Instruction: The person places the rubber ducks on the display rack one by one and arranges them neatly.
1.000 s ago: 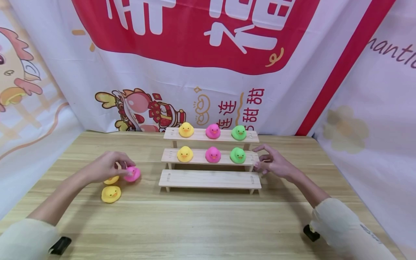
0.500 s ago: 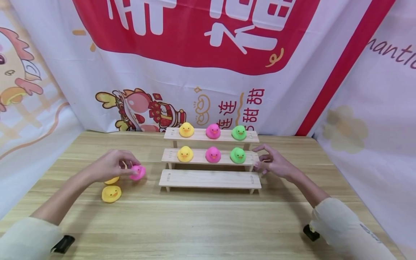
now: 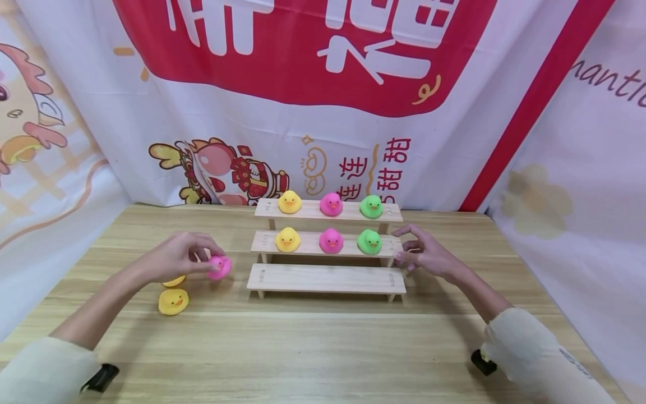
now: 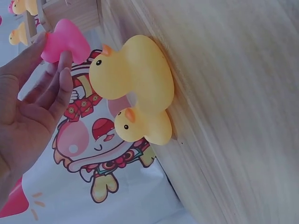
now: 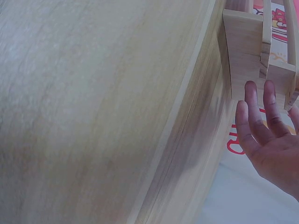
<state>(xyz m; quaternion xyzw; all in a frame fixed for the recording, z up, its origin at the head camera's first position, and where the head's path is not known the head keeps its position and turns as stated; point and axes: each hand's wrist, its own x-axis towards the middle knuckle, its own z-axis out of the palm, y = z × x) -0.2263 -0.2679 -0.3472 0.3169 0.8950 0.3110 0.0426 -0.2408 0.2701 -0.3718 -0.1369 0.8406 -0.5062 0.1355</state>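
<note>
My left hand pinches a pink rubber duck between thumb and fingers, left of a three-step wooden rack. The left wrist view shows this pink duck raised off the table. Just below that hand are two yellow rubber ducks, the nearer duck in full sight and the farther duck partly covered by the hand. My right hand is at the rack's right end, its fingertips at the middle step. In the right wrist view its fingers lie fairly straight beside the rack's side panel.
On the top step sit a yellow duck, a pink duck and a green duck. The middle step holds another yellow duck, pink duck and green duck. A printed cloth hangs behind the table.
My left hand has moved a short way right toward the rack, carrying the pink duck away from the yellow ducks. My right hand and the rack stay where they were.
</note>
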